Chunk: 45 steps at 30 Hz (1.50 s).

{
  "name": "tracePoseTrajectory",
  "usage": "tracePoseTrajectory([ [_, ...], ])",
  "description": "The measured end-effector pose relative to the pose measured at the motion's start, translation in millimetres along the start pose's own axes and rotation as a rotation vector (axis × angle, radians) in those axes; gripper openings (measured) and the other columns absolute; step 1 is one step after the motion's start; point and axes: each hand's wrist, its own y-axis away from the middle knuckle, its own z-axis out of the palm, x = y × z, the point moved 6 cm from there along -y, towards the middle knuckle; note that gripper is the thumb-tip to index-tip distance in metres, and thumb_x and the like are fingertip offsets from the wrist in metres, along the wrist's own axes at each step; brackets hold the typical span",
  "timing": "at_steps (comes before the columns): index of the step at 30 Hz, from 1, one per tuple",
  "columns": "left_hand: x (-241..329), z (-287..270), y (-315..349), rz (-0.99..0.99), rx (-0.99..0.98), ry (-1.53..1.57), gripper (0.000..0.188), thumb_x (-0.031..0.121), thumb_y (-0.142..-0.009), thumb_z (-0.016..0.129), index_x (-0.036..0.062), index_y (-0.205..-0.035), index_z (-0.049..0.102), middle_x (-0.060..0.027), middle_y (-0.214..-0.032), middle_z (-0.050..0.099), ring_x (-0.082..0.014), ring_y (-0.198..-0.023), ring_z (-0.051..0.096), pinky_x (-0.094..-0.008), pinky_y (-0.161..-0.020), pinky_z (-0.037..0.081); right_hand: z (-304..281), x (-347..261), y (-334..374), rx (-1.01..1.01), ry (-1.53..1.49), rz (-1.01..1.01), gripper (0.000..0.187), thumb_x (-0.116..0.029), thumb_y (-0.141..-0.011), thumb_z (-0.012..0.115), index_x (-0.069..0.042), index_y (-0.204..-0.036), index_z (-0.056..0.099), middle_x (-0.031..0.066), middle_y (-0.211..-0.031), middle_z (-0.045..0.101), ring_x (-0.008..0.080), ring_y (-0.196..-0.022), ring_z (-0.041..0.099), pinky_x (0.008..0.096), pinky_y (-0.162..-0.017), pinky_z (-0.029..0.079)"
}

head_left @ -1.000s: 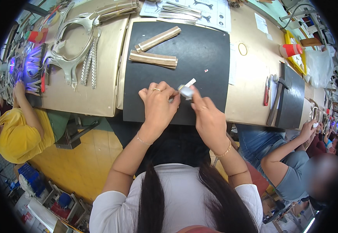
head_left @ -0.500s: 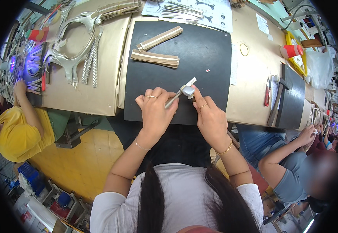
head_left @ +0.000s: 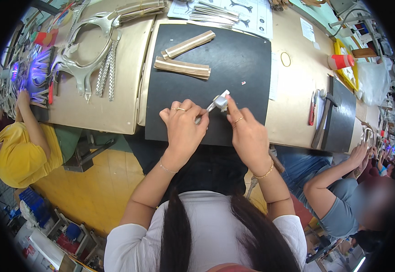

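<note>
Our left hand (head_left: 183,129) pinches a thin tool (head_left: 205,114); our right hand (head_left: 247,133) grips a small silver piece (head_left: 221,100). Both sit over the black mat (head_left: 234,59), near two tan strips (head_left: 182,67) on the tabletop (head_left: 116,90).

Tan workbench (head_left: 116,109) bears black mat (head_left: 234,68), strips (head_left: 182,67).

- Long tan workbench (head_left: 116,104) spans the upper area
- Black mat (head_left: 247,59) covers the bench's centre
- Yellow floor (head_left: 93,190) lies below the near bench edge
</note>
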Motion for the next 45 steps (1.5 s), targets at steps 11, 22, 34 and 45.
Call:
tracePoseTrajectory([
  [11,1,0,0,0.030,0.017,0.006,0.007,0.013,-0.078,0.080,0.0096,-0.077,0.074,0.0019,-0.082,0.063,-0.0204,-0.086,0.056,-0.0392,-0.085,0.031,-14,-3,4,0.114,-0.228,0.033,0.051,-0.014,-0.098,0.065,-0.016,-0.148,0.056,0.0074,-0.082,0.058,0.0273,-0.067,0.066,0.0388,-0.057,0.054],
  [22,8,6,-9,0.112,0.038,0.028,0.007,0.013,-0.079,0.080,0.0102,-0.081,0.074,0.0019,-0.084,0.062,-0.0197,-0.085,0.056,-0.0393,-0.084,0.030,-12,-1,0,0.140,-0.199,-0.021,0.051,-0.013,-0.097,0.066,-0.017,-0.147,0.057,0.0071,-0.084,0.062,0.0263,-0.065,0.066,0.0394,-0.057,0.053],
  [34,2,2,-8,0.072,0.069,0.040,0.008,0.015,-0.079,0.082,0.0111,-0.084,0.078,0.0041,-0.083,0.064,-0.0178,-0.088,0.056,-0.0378,-0.087,0.030,10,13,-4,-0.087,0.013,0.045,0.045,-0.020,-0.102,0.061,-0.017,-0.147,0.057,0.0081,-0.081,0.061,0.0276,-0.062,0.066,0.0398,-0.056,0.054],
  [45,6,3,-11,0.041,0.045,0.030,0.006,0.013,-0.079,0.080,0.0096,-0.077,0.075,0.0025,-0.081,0.063,-0.0197,-0.085,0.055,-0.0393,-0.085,0.030,2,0,-9,-0.063,-0.071,0.019,0.058,-0.006,-0.093,0.069,-0.013,-0.148,0.056,0.0091,-0.082,0.061,0.0284,-0.061,0.063,0.0412,-0.057,0.052],
])
